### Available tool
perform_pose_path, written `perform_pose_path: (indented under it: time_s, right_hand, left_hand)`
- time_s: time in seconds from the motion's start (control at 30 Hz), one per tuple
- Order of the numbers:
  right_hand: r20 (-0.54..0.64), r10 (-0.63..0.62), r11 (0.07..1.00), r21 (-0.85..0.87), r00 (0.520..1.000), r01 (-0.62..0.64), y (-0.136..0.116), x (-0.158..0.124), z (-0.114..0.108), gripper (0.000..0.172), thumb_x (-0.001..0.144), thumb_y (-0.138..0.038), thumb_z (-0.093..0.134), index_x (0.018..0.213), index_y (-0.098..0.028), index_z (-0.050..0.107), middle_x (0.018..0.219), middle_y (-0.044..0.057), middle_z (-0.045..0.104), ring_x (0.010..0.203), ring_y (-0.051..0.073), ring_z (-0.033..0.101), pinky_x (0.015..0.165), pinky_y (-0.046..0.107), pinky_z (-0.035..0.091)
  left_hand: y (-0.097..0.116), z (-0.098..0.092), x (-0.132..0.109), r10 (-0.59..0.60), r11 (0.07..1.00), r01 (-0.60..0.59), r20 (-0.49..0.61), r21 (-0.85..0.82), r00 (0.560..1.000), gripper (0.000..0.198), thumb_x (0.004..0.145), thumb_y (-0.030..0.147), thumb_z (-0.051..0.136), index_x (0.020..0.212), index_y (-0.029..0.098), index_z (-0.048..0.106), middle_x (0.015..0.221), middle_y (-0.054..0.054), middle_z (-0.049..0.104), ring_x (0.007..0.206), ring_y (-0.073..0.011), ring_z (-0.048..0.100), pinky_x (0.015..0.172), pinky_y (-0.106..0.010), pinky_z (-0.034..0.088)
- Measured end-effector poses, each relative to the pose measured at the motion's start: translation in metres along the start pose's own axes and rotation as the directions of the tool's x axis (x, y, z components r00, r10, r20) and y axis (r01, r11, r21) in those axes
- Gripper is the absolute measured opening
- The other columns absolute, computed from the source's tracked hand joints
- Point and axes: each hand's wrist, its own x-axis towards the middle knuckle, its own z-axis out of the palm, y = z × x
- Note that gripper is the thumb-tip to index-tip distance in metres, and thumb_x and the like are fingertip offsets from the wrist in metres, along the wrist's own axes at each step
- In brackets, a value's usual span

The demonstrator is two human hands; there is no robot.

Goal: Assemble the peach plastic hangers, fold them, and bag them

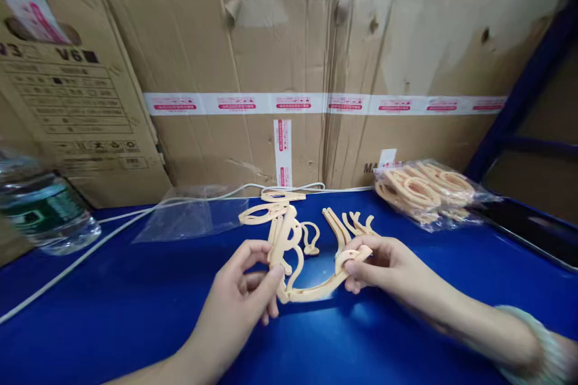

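Observation:
Between my two hands is a partly joined assembly of pale wooden puzzle pieces point(311, 293), held just over the blue surface. My left hand point(248, 283) pinches its upright left side with thumb and fingers. At the right end of its long curved piece, my right hand point(372, 264) grips a spot where a small arched piece sits. Behind the assembly lie loose oval wooden pieces point(262, 215) and a small curved piece point(311, 246). Long strips and branching wooden pieces point(359, 224) lie beyond my right hand.
A clear bag of wooden pieces point(424, 189) lies at the back right, beside a dark phone-like slab point(533, 228). An empty clear bag point(189, 216) and a white cable point(76, 271) lie at left, near a water bottle point(45, 210). Cardboard point(244, 150) walls the back.

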Motion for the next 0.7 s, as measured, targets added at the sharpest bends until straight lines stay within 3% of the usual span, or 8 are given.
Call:
perform_pose_path:
  time_s: [0.07,0.17,0.37,0.5,0.6,0.7]
  right_hand:
    - [-0.001,0.026,1.0,0.004,1.0,-0.026,0.0027,0.0008,-0.0016,0.037,0.07,-0.042,0.08,0.083,-0.013,0.063,0.068,0.004,0.068,0.065,0.012,0.065,0.064,0.021,0.052]
    - [-0.013,0.024,1.0,-0.02,1.0,-0.024,0.0047,0.0012,-0.0035,0.035,0.075,-0.044,0.076,0.082,-0.013,0.062,0.069,0.004,0.067,0.065,0.012,0.062,0.061,0.02,0.049]
    - [-0.065,-0.031,0.995,-0.096,0.997,0.025,0.0032,-0.0014,-0.005,0.034,0.079,-0.045,0.073,0.083,-0.014,0.06,0.067,-0.002,0.053,0.055,0.006,0.043,0.051,0.018,0.034]
    - [-0.1,-0.066,0.993,-0.104,0.993,0.056,0.0033,-0.0011,-0.006,0.034,0.079,-0.045,0.072,0.082,-0.014,0.059,0.069,-0.003,0.048,0.056,0.006,0.037,0.049,0.018,0.029]
    - [-0.107,-0.086,0.996,-0.037,0.991,0.083,0.0033,0.0004,-0.0062,0.034,0.079,-0.045,0.072,0.08,-0.015,0.057,0.07,-0.003,0.049,0.057,0.006,0.039,0.051,0.018,0.034]
    - [-0.063,-0.067,0.992,0.102,0.996,0.074,0.0041,0.0011,-0.0049,0.033,0.077,-0.041,0.076,0.083,-0.017,0.054,0.076,-0.001,0.055,0.063,0.009,0.051,0.059,0.02,0.045]
  left_hand:
    - [-0.003,-0.0033,0.0041,0.01,1.0,-0.01,0.034,0.0,0.999,0.03,0.082,0.045,0.064,0.091,0.019,0.052,0.067,0.004,0.058,0.045,-0.0074,0.049,0.041,-0.017,0.039]
    - [-0.0058,-0.0068,0.0069,0.013,1.0,-0.012,0.054,-0.009,0.998,0.034,0.084,0.05,0.06,0.091,0.018,0.055,0.056,0.005,0.052,0.045,-0.0083,0.045,0.042,-0.018,0.038]
    - [-0.0081,-0.0083,0.0055,0.037,0.999,-0.037,0.022,-0.015,0.999,0.032,0.089,0.049,0.056,0.086,0.017,0.058,0.071,0.001,0.057,0.051,-0.0073,0.041,0.045,-0.018,0.034]
    - [-0.0091,-0.0088,0.006,0.044,0.999,-0.043,0.026,-0.012,0.999,0.034,0.089,0.05,0.056,0.078,0.017,0.057,0.073,0.001,0.056,0.051,-0.0069,0.038,0.046,-0.018,0.032]
    - [-0.007,-0.0092,0.0051,0.055,0.998,-0.055,0.024,0.01,0.998,0.033,0.089,0.049,0.055,0.078,0.018,0.058,0.07,0.003,0.052,0.055,-0.0089,0.04,0.048,-0.019,0.033]
    - [-0.0027,-0.0085,0.003,0.065,0.997,-0.067,0.049,0.047,0.997,0.032,0.088,0.048,0.056,0.079,0.018,0.059,0.071,0.002,0.05,0.063,-0.0111,0.042,0.055,-0.02,0.035]
